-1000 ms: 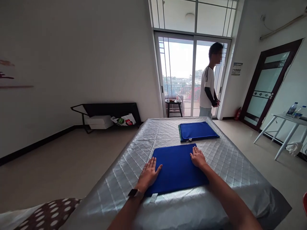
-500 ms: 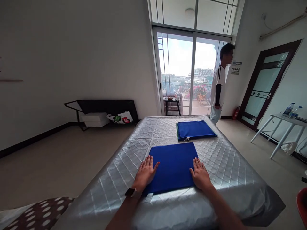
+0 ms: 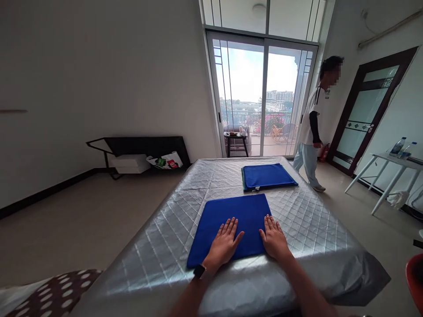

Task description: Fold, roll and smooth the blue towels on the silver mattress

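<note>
A folded blue cloth (image 3: 211,224) lies flat on the silver quilted cover (image 3: 158,237) in front of me. My left hand (image 3: 226,241) rests palm down near the middle of the cloth, fingers stretched out, with a dark watch (image 3: 199,270) on its wrist. At the cloth's right edge lies my right hand (image 3: 274,237), also flat with the fingers extended. Neither hand grasps anything. Farther back on the cover is a second folded blue piece (image 3: 269,175), a small stack with green at its left edge and a white tag at its front.
A person (image 3: 313,119) stands beyond the cover's far right corner. Bottles (image 3: 398,146) stand on a white table (image 3: 393,160) at right. A low black rack (image 3: 148,145) with a white box (image 3: 130,164) is against the left wall. A red object (image 3: 414,277) shows at lower right.
My left hand has moved right, from the cloth's left edge to near its middle. My right hand stays about where it was. The person has walked to the right.
</note>
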The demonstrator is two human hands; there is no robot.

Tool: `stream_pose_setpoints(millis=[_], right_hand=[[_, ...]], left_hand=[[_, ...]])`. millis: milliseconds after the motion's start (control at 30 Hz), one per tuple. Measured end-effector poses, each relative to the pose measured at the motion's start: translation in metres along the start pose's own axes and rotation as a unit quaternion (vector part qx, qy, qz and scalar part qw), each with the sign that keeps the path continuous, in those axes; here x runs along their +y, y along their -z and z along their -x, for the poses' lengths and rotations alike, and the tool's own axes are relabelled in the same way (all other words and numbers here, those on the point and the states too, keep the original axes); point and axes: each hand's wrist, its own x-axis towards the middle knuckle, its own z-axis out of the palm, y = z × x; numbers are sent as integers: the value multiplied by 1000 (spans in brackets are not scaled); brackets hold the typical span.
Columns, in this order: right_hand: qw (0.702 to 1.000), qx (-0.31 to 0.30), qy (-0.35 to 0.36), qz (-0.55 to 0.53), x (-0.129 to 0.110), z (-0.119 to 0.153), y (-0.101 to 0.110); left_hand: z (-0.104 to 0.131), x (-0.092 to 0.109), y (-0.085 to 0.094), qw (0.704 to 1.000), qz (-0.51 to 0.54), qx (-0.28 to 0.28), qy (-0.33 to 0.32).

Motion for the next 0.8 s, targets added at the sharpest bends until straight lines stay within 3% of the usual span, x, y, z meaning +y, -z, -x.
stream_pose_setpoints(millis=[167, 267, 333, 433, 533, 700, 800], right_hand=[[1000, -3, 0, -9, 0, 1, 0], [1000, -3, -1, 0, -1, 2, 2], [1000, -2, -1, 8, -1, 2, 3], [1000, -1, 1, 8, -1, 2, 3], [1000, -3, 2, 9, -2, 3, 4], [1000, -1, 9, 15, -1, 2, 4], [1000, 1, 14, 20, 1, 1, 2]], left_hand=[[51, -94, -12, 996, -41, 14, 79], [72, -121, -18, 995, -42, 12, 85], [76, -123, -19, 995, -37, 16, 90], [64, -101, -11, 993, -22, 52, 103], [34, -50, 4, 995, 4, 81, 60], [-17, 49, 19, 996, 42, 36, -69], [-32, 75, 15, 994, 41, 9, -104]])
